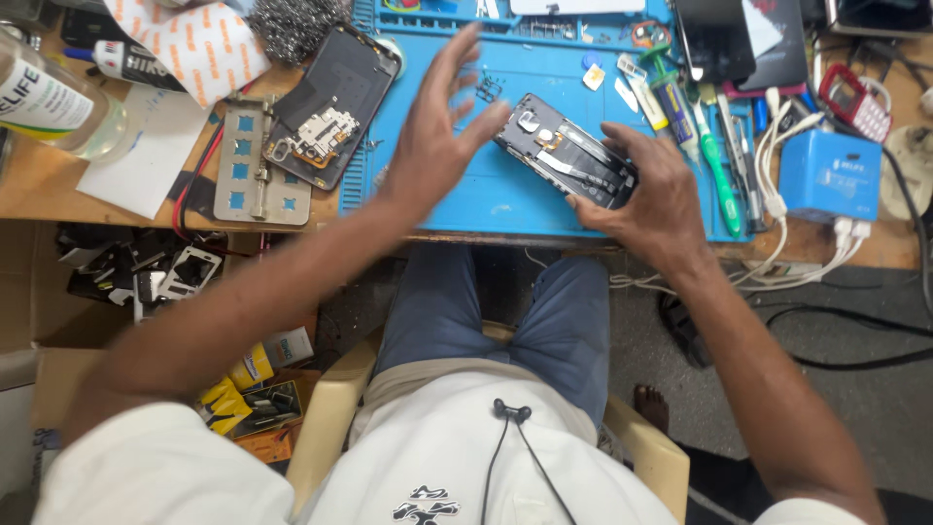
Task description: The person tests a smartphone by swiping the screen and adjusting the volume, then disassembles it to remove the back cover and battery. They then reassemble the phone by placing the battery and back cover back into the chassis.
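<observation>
Head view: metal clamp plate [260,165] and second opened phone [332,107] sit left, at blue mat [505,199] edge. Left hand [437,131] hovers with fingers spread, blurred, just left of opened phone [564,160], whether touching cannot tell. Bare mat near the front edge under it. Right hand [646,194] grips the phone's near-right end. Tools [714,156], white cables [777,194], blue box [831,175] crowd right.

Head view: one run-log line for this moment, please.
left hand: open, fingers spread, above blue mat | right hand: gripping opened phone at its lower end | second opened phone: left of mat
</observation>
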A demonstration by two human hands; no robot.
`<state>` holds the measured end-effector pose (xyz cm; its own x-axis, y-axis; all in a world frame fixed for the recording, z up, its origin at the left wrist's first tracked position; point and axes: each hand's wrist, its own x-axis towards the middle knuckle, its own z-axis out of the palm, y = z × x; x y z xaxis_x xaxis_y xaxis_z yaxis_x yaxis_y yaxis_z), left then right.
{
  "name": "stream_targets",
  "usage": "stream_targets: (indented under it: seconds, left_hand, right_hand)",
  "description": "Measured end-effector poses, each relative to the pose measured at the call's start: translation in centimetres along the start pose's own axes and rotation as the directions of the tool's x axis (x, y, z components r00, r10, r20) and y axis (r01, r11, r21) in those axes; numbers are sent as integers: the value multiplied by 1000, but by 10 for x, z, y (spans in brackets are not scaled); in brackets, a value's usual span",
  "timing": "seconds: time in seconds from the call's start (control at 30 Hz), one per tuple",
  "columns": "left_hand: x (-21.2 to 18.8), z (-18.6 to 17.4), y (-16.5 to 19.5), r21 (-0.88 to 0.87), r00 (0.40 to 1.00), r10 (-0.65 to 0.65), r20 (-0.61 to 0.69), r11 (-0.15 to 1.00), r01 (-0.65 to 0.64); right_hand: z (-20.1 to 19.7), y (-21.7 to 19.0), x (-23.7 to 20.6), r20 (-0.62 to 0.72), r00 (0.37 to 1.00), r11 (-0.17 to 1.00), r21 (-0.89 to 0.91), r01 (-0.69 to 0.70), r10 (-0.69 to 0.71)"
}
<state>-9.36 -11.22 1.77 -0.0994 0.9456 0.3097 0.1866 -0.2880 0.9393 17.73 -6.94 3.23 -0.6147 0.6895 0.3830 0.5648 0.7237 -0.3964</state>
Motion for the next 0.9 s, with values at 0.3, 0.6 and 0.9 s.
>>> stream_targets:
  seconds: [0.3, 0.6, 0.9]
  left_hand:
    - [-53, 73, -2, -770, 942, -335, 32, 592, 237]
    - [-62, 57, 10, -581, 888, -265, 375, 679, 448]
    - [-67, 52, 17, -446, 846, -275, 457, 752, 485]
  right_hand:
    - [-6, -68, -39, -246, 969, 986, -169, -13, -29]
    - [-10, -26, -33, 197, 875, 412, 822, -393, 441]
    - [3, -21, -49, 217, 873, 339, 859, -383, 437]
